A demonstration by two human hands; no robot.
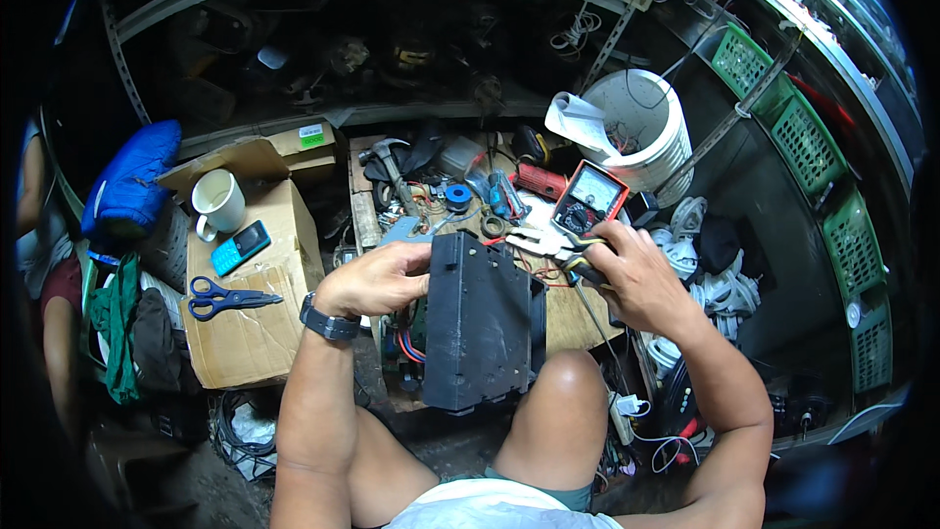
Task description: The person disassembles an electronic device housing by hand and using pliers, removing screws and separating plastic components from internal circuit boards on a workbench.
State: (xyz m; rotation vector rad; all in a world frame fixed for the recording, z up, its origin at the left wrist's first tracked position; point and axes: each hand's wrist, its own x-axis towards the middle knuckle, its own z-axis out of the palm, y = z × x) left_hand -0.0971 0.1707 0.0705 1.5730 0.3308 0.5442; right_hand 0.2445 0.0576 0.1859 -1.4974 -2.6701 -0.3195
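Observation:
A black boxy plastic casing (480, 333) stands tilted on the workbench in front of my knees. My left hand (377, 282) grips its upper left edge, with the fingertips hidden behind it. Red and blue wires (407, 343) show at the casing's left side, below that hand. In my right hand (636, 279) is a pair of pliers (540, 243) with dark and yellow handles, the jaws pointing left over the casing's top edge. A thin red wire lies near the jaws; whether they grip it I cannot tell. Just behind sits a red-framed analog multimeter (590, 198).
A hammer (392, 171), a blue spool (457, 198) and small parts crowd the bench. On a cardboard box (230, 348) at left are scissors (230, 300), a phone (241, 248) and a mug (217, 201). A white bucket (666, 127) and bundled white cables (729, 294) stand at right.

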